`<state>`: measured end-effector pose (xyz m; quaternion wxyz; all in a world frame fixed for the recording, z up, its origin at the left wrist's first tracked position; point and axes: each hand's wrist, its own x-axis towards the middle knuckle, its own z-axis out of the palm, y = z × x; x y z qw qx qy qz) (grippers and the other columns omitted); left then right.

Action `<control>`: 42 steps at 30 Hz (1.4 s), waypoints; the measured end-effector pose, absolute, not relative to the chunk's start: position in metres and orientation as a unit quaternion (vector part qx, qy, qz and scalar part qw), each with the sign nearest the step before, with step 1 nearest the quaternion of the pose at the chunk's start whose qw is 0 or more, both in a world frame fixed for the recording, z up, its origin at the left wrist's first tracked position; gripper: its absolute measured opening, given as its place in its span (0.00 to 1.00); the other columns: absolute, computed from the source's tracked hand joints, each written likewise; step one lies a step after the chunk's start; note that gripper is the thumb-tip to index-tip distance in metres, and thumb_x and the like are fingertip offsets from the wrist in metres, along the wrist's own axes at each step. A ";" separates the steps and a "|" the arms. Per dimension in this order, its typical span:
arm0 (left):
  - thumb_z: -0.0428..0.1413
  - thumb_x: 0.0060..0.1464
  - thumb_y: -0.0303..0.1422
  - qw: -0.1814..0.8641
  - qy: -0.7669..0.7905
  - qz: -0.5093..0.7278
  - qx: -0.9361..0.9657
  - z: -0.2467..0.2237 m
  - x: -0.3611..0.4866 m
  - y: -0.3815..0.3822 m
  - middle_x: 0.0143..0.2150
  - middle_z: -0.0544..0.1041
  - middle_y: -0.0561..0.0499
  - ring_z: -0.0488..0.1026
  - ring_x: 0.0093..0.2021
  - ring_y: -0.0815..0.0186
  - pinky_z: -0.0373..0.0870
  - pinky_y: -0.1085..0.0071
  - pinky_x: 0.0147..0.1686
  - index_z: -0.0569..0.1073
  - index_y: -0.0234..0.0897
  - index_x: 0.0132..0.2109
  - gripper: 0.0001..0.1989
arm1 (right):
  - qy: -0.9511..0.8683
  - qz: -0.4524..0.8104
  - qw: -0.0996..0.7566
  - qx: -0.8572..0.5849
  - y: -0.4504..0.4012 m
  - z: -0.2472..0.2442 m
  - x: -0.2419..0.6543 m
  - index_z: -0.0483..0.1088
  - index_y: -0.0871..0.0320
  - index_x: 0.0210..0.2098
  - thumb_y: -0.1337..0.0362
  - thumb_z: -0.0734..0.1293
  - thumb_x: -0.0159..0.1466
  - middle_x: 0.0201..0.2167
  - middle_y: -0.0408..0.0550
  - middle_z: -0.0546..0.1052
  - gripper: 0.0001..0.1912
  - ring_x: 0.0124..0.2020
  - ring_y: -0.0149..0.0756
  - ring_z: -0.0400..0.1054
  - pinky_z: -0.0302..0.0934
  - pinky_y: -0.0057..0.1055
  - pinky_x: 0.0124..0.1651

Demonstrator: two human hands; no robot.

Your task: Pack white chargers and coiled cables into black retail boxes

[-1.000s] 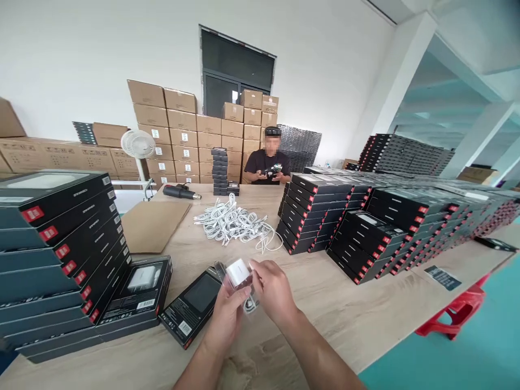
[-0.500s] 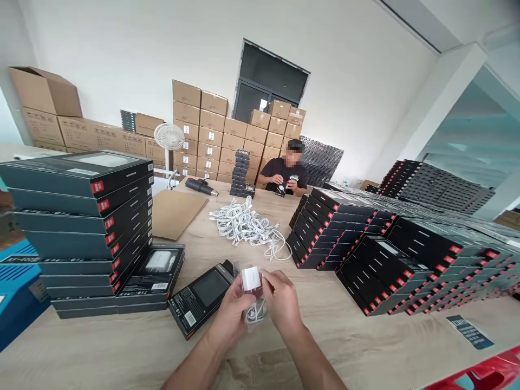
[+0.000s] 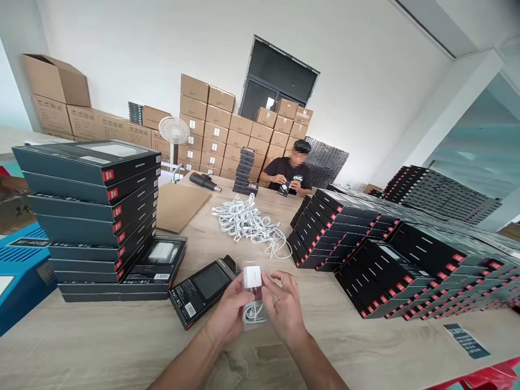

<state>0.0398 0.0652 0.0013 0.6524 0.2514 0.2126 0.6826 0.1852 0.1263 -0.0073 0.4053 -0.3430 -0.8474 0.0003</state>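
Observation:
My left hand (image 3: 231,313) grips a clear plastic bag (image 3: 255,303) holding a white plug charger (image 3: 252,277) and a coiled white cable (image 3: 254,313). My right hand (image 3: 285,309) is beside the bag, with its fingers spread and nothing held. To the left of my hands, a black product box (image 3: 202,290) lies on the wooden table (image 3: 122,336). Further left is another black box (image 3: 154,265) with a white charger pictured on it. Ahead lies a tangled pile of white cables (image 3: 247,222).
Tall stacks of black boxes (image 3: 97,216) stand to the left, and many more (image 3: 365,249) cover the right of the table. At the far side, a co-worker (image 3: 287,176) sits handling a small item. A cardboard sheet (image 3: 182,206) and a black heat gun (image 3: 205,181) lie there, before stacked cartons (image 3: 215,130).
My right hand has let go of the bag and its fingers have spread. The view has swung slightly, shifting the scene right and up.

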 end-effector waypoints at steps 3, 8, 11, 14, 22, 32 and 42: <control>0.63 0.39 0.22 0.657 0.216 0.676 0.255 0.000 0.041 0.065 0.39 0.82 0.47 0.77 0.36 0.62 0.71 0.69 0.38 0.77 0.37 0.47 0.23 | -0.848 0.038 0.409 -0.336 0.125 -0.013 0.191 0.73 0.47 0.57 0.67 0.65 0.65 0.45 0.53 0.73 0.22 0.48 0.45 0.67 0.66 0.46 0.50; 0.64 0.38 0.23 0.651 0.226 0.675 0.264 -0.004 0.038 0.066 0.42 0.82 0.46 0.78 0.41 0.59 0.71 0.69 0.41 0.78 0.37 0.48 0.25 | -0.833 0.124 0.403 -0.359 0.124 -0.023 0.195 0.70 0.46 0.60 0.71 0.67 0.56 0.48 0.51 0.73 0.32 0.52 0.44 0.68 0.67 0.44 0.56; 0.64 0.37 0.23 0.652 0.236 0.672 0.260 -0.005 0.039 0.068 0.44 0.82 0.46 0.78 0.43 0.58 0.71 0.69 0.40 0.77 0.38 0.49 0.27 | -0.814 0.170 0.403 -0.381 0.122 -0.026 0.193 0.70 0.47 0.60 0.75 0.66 0.52 0.50 0.50 0.73 0.37 0.53 0.43 0.69 0.66 0.42 0.58; 0.64 0.37 0.22 0.654 0.245 0.669 0.254 -0.004 0.041 0.067 0.45 0.82 0.46 0.78 0.44 0.58 0.71 0.68 0.42 0.77 0.38 0.48 0.26 | -0.802 0.194 0.412 -0.385 0.122 -0.028 0.191 0.71 0.47 0.59 0.78 0.64 0.49 0.50 0.48 0.74 0.39 0.52 0.42 0.70 0.67 0.40 0.58; 0.63 0.35 0.20 0.663 0.252 0.666 0.232 -0.005 0.043 0.067 0.38 0.82 0.48 0.78 0.37 0.62 0.72 0.71 0.36 0.78 0.37 0.45 0.24 | -0.833 0.187 0.398 -0.336 0.128 -0.029 0.206 0.67 0.44 0.62 0.79 0.65 0.51 0.53 0.49 0.74 0.41 0.55 0.42 0.68 0.65 0.42 0.60; 0.60 0.36 0.20 0.648 0.260 0.680 0.223 -0.003 0.049 0.069 0.42 0.82 0.47 0.79 0.43 0.58 0.72 0.66 0.44 0.76 0.37 0.46 0.25 | -0.815 0.189 0.429 -0.340 0.128 -0.038 0.199 0.69 0.44 0.60 0.65 0.59 0.71 0.55 0.52 0.74 0.21 0.57 0.40 0.68 0.67 0.42 0.58; 0.59 0.33 0.19 0.623 0.297 0.694 0.204 -0.005 0.048 0.070 0.36 0.82 0.51 0.78 0.37 0.63 0.71 0.71 0.37 0.76 0.37 0.45 0.26 | -0.783 0.161 0.458 -0.389 0.121 -0.056 0.177 0.67 0.46 0.62 0.66 0.57 0.71 0.53 0.53 0.76 0.22 0.54 0.43 0.70 0.68 0.43 0.57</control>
